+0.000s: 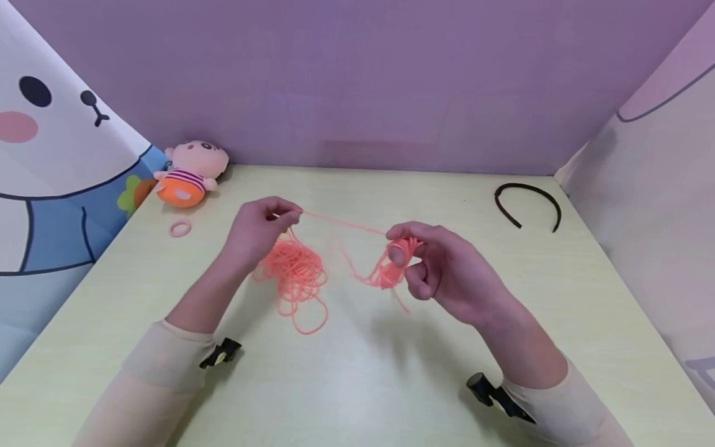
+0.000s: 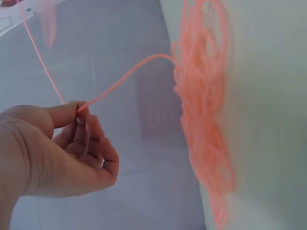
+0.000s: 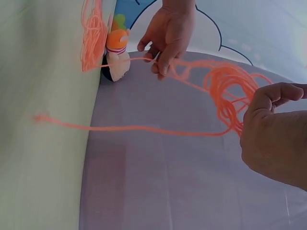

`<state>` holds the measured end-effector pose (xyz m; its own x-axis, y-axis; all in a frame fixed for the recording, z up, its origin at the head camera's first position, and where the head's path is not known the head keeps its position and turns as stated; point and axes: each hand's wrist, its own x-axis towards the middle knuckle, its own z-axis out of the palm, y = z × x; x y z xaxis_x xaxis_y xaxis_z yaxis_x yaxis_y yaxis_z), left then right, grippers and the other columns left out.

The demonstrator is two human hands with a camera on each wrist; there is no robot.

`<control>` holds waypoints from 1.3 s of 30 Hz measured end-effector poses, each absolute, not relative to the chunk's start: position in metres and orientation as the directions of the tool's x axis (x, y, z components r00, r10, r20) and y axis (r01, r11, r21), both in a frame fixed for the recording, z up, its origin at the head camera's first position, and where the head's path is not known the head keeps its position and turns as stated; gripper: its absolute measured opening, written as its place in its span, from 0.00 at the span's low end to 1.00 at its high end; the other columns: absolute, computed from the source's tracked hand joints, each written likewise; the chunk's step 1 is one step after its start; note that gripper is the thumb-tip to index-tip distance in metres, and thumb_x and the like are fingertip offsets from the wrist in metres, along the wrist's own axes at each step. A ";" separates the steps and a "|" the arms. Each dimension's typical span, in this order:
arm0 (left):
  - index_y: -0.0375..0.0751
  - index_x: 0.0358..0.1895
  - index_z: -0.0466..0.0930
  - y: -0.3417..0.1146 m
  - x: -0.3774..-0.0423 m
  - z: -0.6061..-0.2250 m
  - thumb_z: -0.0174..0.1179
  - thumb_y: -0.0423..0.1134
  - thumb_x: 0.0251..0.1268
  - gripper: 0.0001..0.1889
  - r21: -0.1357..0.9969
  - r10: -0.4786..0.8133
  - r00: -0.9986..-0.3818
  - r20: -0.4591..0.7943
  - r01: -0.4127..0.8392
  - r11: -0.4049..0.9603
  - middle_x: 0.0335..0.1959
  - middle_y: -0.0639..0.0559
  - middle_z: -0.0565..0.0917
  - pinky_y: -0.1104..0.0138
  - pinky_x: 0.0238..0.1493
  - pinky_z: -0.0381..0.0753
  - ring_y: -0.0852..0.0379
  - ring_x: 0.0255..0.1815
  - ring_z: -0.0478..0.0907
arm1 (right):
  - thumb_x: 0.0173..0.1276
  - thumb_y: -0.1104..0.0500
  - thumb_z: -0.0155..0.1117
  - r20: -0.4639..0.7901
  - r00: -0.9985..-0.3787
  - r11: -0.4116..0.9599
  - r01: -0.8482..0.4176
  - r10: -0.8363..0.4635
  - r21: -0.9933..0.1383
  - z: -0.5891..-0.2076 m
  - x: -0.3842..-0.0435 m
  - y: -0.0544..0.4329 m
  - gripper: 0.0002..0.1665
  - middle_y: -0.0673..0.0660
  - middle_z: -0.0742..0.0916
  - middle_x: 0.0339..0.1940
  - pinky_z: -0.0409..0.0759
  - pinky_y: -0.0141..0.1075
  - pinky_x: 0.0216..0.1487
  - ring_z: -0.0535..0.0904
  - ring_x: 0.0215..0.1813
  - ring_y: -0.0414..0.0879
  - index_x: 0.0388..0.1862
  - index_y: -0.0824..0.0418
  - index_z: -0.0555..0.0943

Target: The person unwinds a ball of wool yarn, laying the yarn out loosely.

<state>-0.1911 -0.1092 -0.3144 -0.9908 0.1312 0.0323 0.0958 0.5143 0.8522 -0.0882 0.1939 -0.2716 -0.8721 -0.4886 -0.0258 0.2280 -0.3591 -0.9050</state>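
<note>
My left hand (image 1: 262, 226) pinches a strand of coral-pink cord (image 2: 127, 76) between thumb and forefinger, above a loose tangled pile (image 1: 293, 270) of the same cord on the table. From that pinch a taut length (image 1: 343, 223) runs across to my right hand (image 1: 452, 267). There, a looped bundle of cord (image 3: 228, 86) hangs wound around the fingers, which curl about it. A loose cord end (image 3: 110, 128) trails from the bundle in the right wrist view, its tip frayed.
A pink plush doll (image 1: 192, 174) in orange shorts sits at the back left corner, with a small pink ring (image 1: 180, 228) before it. At the back right lies a black headband (image 1: 527, 186). Purple cloth (image 1: 391, 87) stands behind the pale table (image 1: 346, 397).
</note>
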 end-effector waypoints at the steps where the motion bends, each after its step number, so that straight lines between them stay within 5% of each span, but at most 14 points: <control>1: 0.42 0.51 0.85 -0.111 -0.191 -0.312 0.60 0.43 0.75 0.11 0.861 0.105 -0.993 0.046 0.093 0.501 0.40 0.46 0.83 0.65 0.33 0.74 0.49 0.40 0.77 | 0.80 0.57 0.44 -0.037 -0.874 -0.332 0.223 -0.485 -0.916 -0.272 -0.089 0.194 0.18 0.51 0.80 0.30 0.57 0.34 0.25 0.64 0.17 0.44 0.45 0.57 0.83; 8: 0.41 0.53 0.85 -0.115 -0.191 -0.302 0.61 0.44 0.74 0.13 0.921 -0.065 -0.989 0.131 0.098 0.376 0.41 0.48 0.83 0.70 0.27 0.69 0.52 0.39 0.76 | 0.81 0.56 0.46 -0.071 -0.931 -0.246 0.167 -0.357 -0.955 -0.274 -0.094 0.195 0.17 0.55 0.84 0.38 0.68 0.32 0.24 0.71 0.18 0.44 0.55 0.64 0.78; 16: 0.42 0.55 0.83 -0.119 -0.187 -0.296 0.59 0.45 0.76 0.14 0.940 -0.156 -0.977 0.149 0.091 0.328 0.46 0.49 0.83 0.71 0.33 0.74 0.53 0.44 0.77 | 0.81 0.54 0.46 -0.133 -0.976 -0.367 0.189 -0.172 -0.911 -0.274 -0.100 0.200 0.20 0.56 0.85 0.55 0.75 0.31 0.26 0.82 0.26 0.44 0.63 0.61 0.75; 28: 0.41 0.54 0.83 -0.124 -0.193 -0.299 0.59 0.44 0.76 0.13 0.938 -0.162 -0.981 0.109 0.048 0.343 0.45 0.51 0.81 0.71 0.33 0.74 0.55 0.41 0.75 | 0.82 0.56 0.41 -0.066 -0.993 -0.580 0.109 -0.096 -0.808 -0.272 -0.099 0.203 0.18 0.54 0.84 0.50 0.74 0.30 0.29 0.80 0.27 0.44 0.55 0.59 0.79; 34: 0.39 0.60 0.80 -0.127 -0.197 -0.306 0.57 0.40 0.77 0.15 0.846 0.026 -0.999 0.027 0.037 0.533 0.52 0.45 0.79 0.63 0.40 0.75 0.49 0.48 0.74 | 0.82 0.57 0.43 -0.034 -0.994 -0.666 0.097 -0.107 -0.740 -0.271 -0.098 0.202 0.15 0.55 0.84 0.41 0.75 0.30 0.26 0.78 0.23 0.45 0.52 0.62 0.77; 39: 0.39 0.65 0.76 -0.114 -0.191 -0.314 0.59 0.31 0.71 0.20 0.759 0.346 -0.938 -0.009 0.219 0.613 0.60 0.40 0.78 0.50 0.58 0.74 0.39 0.63 0.72 | 0.82 0.58 0.43 -0.011 -0.989 -0.689 0.111 -0.149 -0.717 -0.271 -0.094 0.197 0.17 0.56 0.83 0.40 0.76 0.31 0.26 0.78 0.21 0.46 0.51 0.63 0.80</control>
